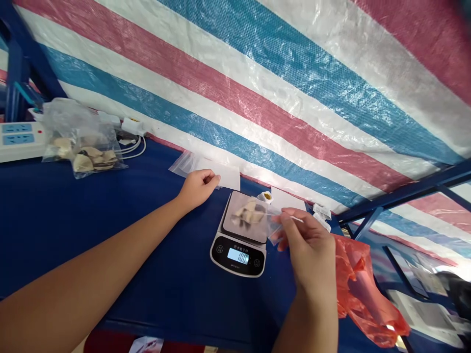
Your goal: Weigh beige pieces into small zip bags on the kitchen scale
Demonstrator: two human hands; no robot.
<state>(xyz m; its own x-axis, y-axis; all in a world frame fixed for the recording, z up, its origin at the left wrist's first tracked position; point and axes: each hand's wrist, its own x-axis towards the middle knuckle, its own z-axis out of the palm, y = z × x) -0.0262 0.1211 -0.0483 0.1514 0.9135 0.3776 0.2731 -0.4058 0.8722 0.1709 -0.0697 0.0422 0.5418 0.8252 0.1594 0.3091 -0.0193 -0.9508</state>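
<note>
From the head view, a clear zip bag lies across the platform of a digital scale, with its free end lifted off to the right. Inside it, a few pale chips sit on the platform, blurred by the plastic. The display shows a figure that looks like 10.0, though the glare leaves this uncertain. A larger clear bag near the bench's back left corner holds more of the same kind of chips.

The right hand is closed on the free end of the zip bag, thumb pressed against the fingers, just right of the platform. A thin white strip pokes out from that pinch. The left hand lies just behind and left of the scale, its fingers together on a white sheet near the back edge. Whether they grip the sheet cannot be told.

Beside the scale's back corner stands a white lamp socket, with a white card to its right. Small white packets lie further right. An orange plastic bag hangs over the right edge. A power strip sits at the left end, below a striped tarp.
</note>
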